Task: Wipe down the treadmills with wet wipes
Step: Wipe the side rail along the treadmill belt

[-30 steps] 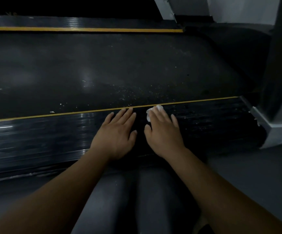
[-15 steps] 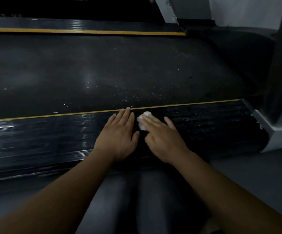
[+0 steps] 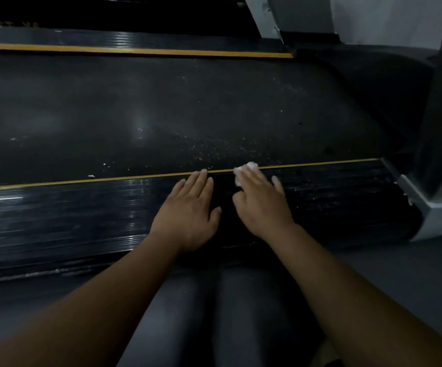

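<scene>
A dark treadmill lies across the view, its ribbed black side rail (image 3: 69,221) nearest me and the belt (image 3: 161,115) beyond a thin yellow stripe. My left hand (image 3: 188,210) rests flat on the rail, fingers straight. Beside it, my right hand (image 3: 261,200) presses a white wet wipe (image 3: 243,169) onto the rail at the yellow stripe. Only the wipe's far edge shows past the fingertips. White specks dot the belt just above the hands.
The far side rail (image 3: 135,47) with its own yellow stripe runs along the top. A grey upright and its base (image 3: 431,207) stand at the right end of the rail. My legs in dark trousers (image 3: 214,313) are below, on the grey floor (image 3: 399,274).
My right hand slid the wipe left toward my left hand, then back to the right and up to the yellow stripe. The left hand stayed put.
</scene>
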Motion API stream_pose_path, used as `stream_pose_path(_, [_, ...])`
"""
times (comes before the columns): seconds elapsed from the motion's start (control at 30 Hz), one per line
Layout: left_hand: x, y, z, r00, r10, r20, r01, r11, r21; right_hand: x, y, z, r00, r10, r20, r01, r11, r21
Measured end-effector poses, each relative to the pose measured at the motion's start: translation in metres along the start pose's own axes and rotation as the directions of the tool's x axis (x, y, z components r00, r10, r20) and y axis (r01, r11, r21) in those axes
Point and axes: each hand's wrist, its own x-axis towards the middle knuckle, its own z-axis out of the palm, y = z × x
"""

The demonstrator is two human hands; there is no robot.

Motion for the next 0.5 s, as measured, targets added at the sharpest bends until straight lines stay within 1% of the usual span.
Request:
stream_pose_path(0.1, [0.000, -0.001, -0.002, 1.000, 0.015, 0.009, -0.015, 1.000, -0.014, -0.042, -0.010, 0.012, 0.987, -0.158, -0.001, 0.158, 0.987, -0.009])
stream_pose_path(0.13, [-0.001, -0.001, -0.003, 1.000, 0.017, 0.011, -0.017, 1.000, -0.015, -0.058, -0.004, 0.014, 0.983, -0.183, -0.007, 0.182, 0.983, -0.019])
stream_pose_path(0.23, [0.000, 0.000, -0.004, 1.000, 0.026, 0.012, -0.026, 1.000, -0.007, -0.075, 0.018, 0.015, 0.985, -0.159, -0.071, 0.158, 0.987, -0.027])
stream_pose_path(0.37, [0.000, 0.001, -0.005, 1.000, 0.015, 0.010, -0.015, 1.000, -0.010, -0.065, 0.020, 0.016, 0.963, -0.140, -0.230, 0.173, 0.976, 0.131])
stream_pose_path(0.4, [-0.001, 0.001, -0.005, 1.000, 0.015, 0.012, -0.015, 1.000, -0.011, -0.063, 0.021, 0.015, 0.956, -0.141, -0.259, 0.183, 0.972, 0.145])
stream_pose_path(0.43, [0.000, 0.001, -0.005, 1.000, 0.015, 0.015, -0.015, 1.000, -0.008, -0.061, 0.023, 0.014, 0.950, -0.132, -0.281, 0.178, 0.974, 0.143])
stream_pose_path(0.5, [0.000, 0.002, -0.004, 1.000, 0.015, 0.014, -0.015, 1.000, -0.003, -0.057, 0.024, 0.011, 0.947, -0.080, -0.312, 0.119, 0.987, 0.110])
